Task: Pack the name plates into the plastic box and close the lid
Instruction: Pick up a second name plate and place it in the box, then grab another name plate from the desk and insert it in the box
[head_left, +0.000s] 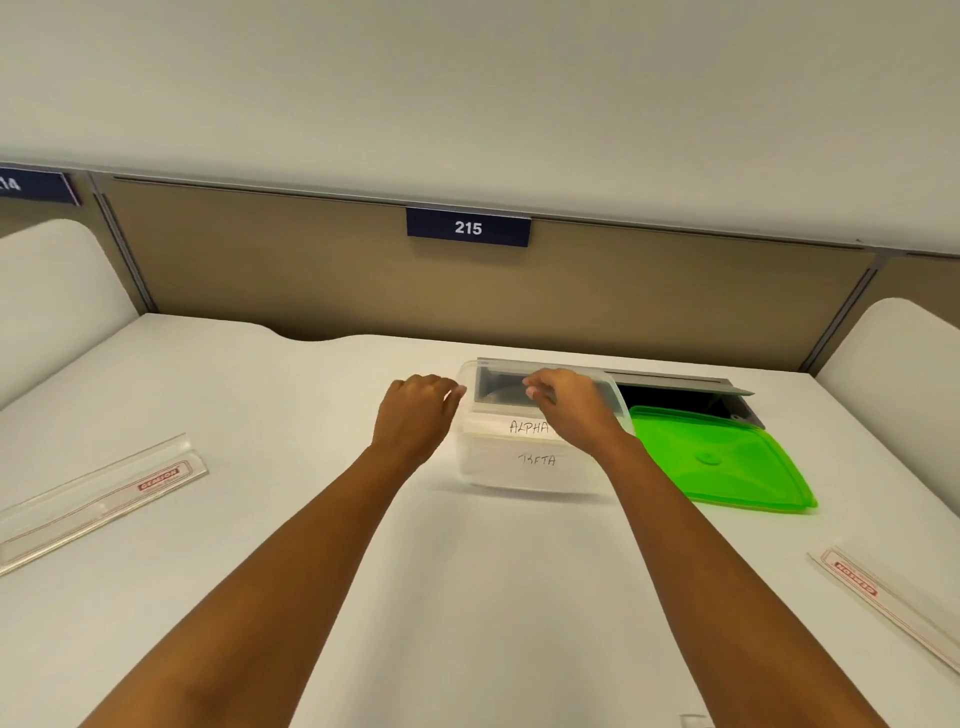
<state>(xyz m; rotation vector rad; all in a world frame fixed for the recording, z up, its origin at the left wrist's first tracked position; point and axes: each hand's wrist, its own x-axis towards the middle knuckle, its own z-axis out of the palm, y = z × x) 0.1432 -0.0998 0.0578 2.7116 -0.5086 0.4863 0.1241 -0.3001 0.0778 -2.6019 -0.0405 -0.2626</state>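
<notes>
as box (496, 470) lies under right grip (571, 405), lid (727, 462) beside

A navy sign (468, 227) reading 215 hangs on the tan partition (260, 260) behind the white counter (311, 415), whose grey cable hatch (675, 381) stands open.

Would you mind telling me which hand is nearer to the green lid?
Right. The right hand is over the plastic box, beside the green lid; the left hand sits past the box's left side.
</notes>
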